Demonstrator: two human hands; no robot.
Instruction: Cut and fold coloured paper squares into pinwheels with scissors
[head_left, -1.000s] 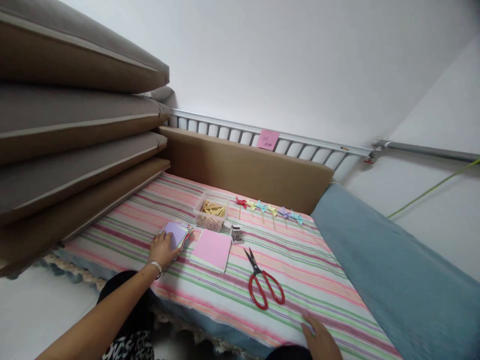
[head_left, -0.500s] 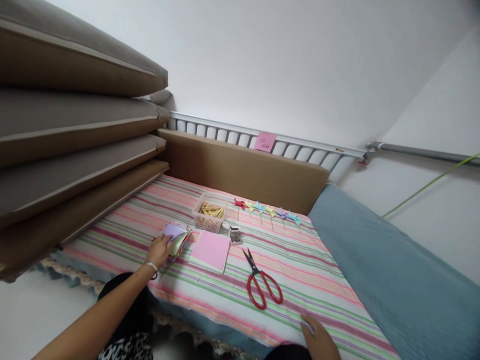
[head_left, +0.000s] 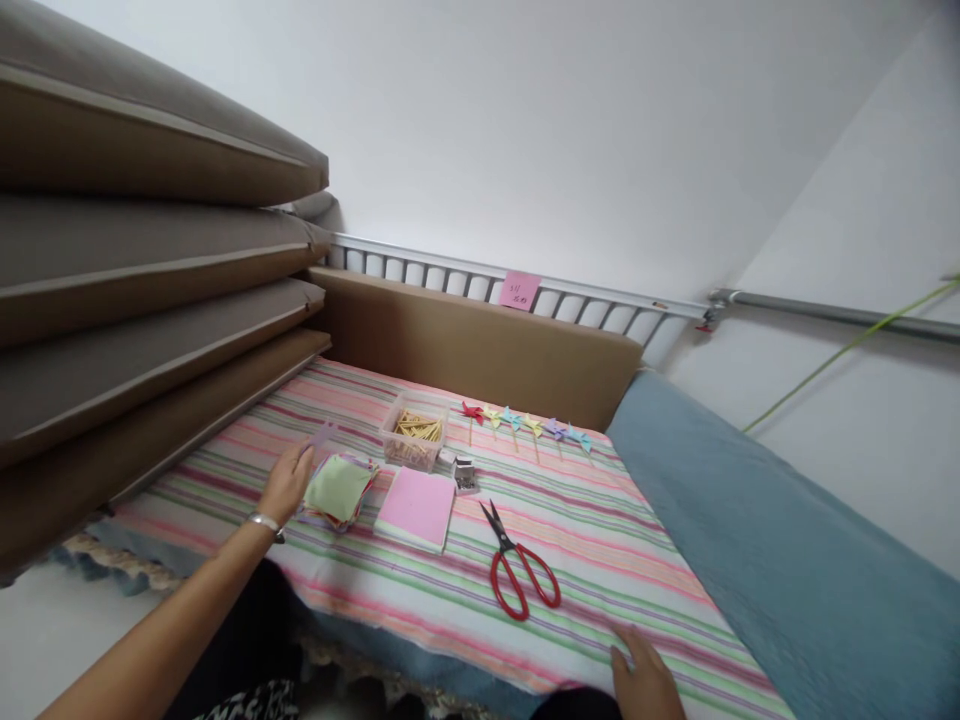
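Observation:
My left hand (head_left: 287, 483) is closed on a purple paper sheet (head_left: 322, 434), which is lifted and seen nearly edge-on. Just right of that hand lies a loose stack of coloured paper squares (head_left: 340, 487), a light green one on top. Beside it is a neater pile of larger pink paper (head_left: 416, 508). My right hand (head_left: 646, 675) rests near the cloth's front edge, thumb apart from the fingers, with nothing in it. Between the two hands, nearer the right, scissors (head_left: 517, 565) with red handles lie with their blades slightly parted.
A clear plastic box (head_left: 412, 455) holds thin wooden sticks. Next to it is a small open box of metal pins (head_left: 465, 474). Several paper pinwheels (head_left: 512, 418) lie in a row behind. Stacked cushions (head_left: 150, 240) rise at the left; a brown padded board (head_left: 480, 345) closes the back.
My left hand has taken the purple sheet off the stack and moved left with it, uncovering the light green one. The view has shifted slightly; my right hand stays near the front edge.

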